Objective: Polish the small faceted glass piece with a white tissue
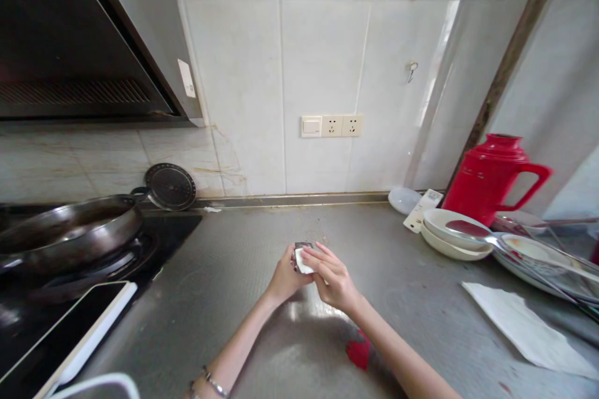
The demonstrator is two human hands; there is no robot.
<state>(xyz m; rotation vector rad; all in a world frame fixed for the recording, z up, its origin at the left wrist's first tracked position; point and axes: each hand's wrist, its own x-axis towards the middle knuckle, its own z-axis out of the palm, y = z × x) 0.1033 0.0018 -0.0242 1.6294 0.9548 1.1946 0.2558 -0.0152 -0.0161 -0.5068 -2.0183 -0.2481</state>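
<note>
Hands meet above the desk (224, 249)
The left hand (283, 280) clasps a small dark item (303, 245) (kind unclear); the right hand (336, 283) pinches a white piece (302, 262) against it.

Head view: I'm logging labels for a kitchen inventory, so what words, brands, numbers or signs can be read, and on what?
No text can be read.
Red flask: faint marks, too blurred.
White strip beside the bowls: marks too small.
Sticker on the range hood: too blurred.
Small held object: no legible lettering.
</note>
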